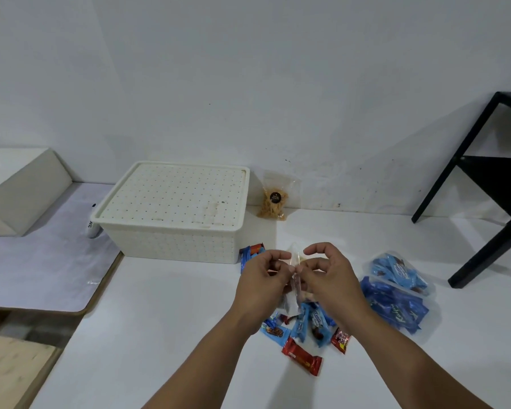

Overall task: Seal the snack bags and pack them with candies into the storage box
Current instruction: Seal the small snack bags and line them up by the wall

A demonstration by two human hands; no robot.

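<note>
Fingers of the left hand (264, 273) and right hand (326, 270) pinch the clear snack bag (295, 278) between them, its long axis pointing away, just right of the storage box (174, 214).

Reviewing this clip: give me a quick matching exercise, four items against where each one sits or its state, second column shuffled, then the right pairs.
Items:
1. storage box
2. chips bag
3. clear snack bag
4. red candy bar

Place or state:
A. pinched between left hand and right hand
B. upright against the wall
C. lid on
D. flat on the table, nearest the camera

Pairs: 1-C, 2-B, 3-A, 4-D
</note>
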